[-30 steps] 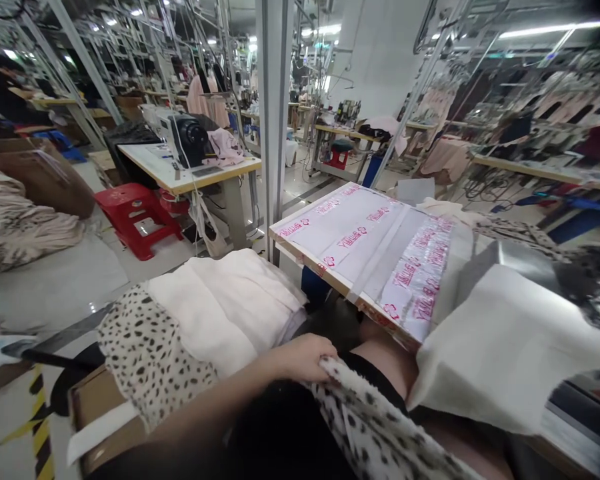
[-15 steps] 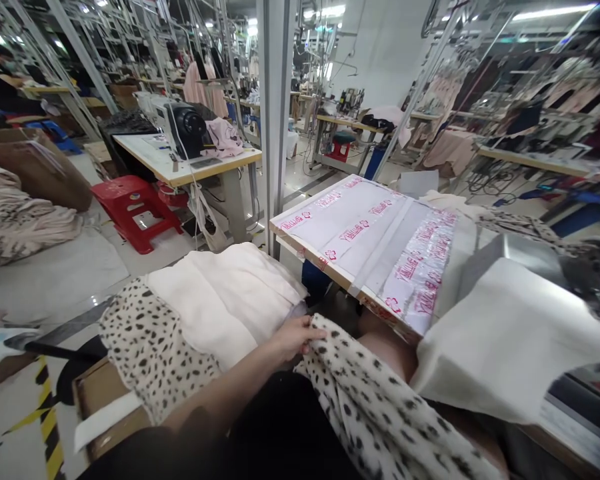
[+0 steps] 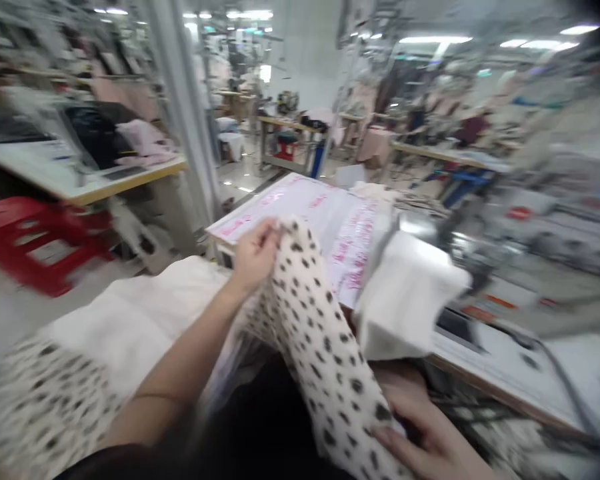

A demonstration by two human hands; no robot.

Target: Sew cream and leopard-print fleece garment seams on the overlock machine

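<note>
Fleecy cream fabric with dark leopard spots [image 3: 310, 313] is stretched up in front of the person, running from the lap at the bottom of the view to a raised top edge that stands before the taped board. The left hand [image 3: 253, 257] is closed on that top edge, fingers pinched around it with the forearm reaching up from the lower left, so the piece hangs as a long strip rather than lying in a heap. The right hand [image 3: 425, 443] sits low at the bottom right, its fingers curled against the lower part of the same piece; blur keeps me from telling how tightly it grips, though it looks closed on the cloth, which would keep the strip taut between the two hands. Just behind the raised edge lies a flat board wrapped in clear tape with pink print [image 3: 305, 210], and on its right side rests a folded white cloth [image 3: 405, 293]. Beside the left forearm a pale cream stack of fabric [image 3: 145, 313] lies on top of more spotted fabric [image 3: 35, 400], close to hand. Farther off, blurred, stand a work table [image 3: 105, 187] with a red stool [image 3: 25, 247] by it, a grey upright post [image 3: 180, 113], and rows of other tables and hanging garments.
</note>
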